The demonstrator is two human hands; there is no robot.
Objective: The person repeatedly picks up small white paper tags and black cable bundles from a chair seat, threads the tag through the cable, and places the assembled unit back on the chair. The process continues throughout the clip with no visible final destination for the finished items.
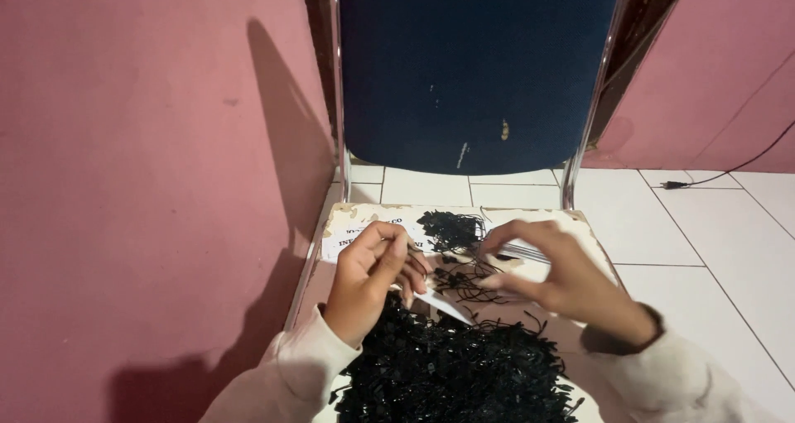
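My left hand is curled over the chair seat, its fingers pinched on a thin black string piece and a narrow white strip. My right hand is blurred, its fingers closed on thin black strings stretched between the two hands. A large heap of black string tags lies on the near part of the seat, below both hands. A smaller black clump sits further back on the seat, just beyond my fingertips.
The chair seat is worn, with torn white paper on it; its dark blue backrest and metal frame rise behind. A pink wall stands at the left, white floor tiles and a black cable at the right.
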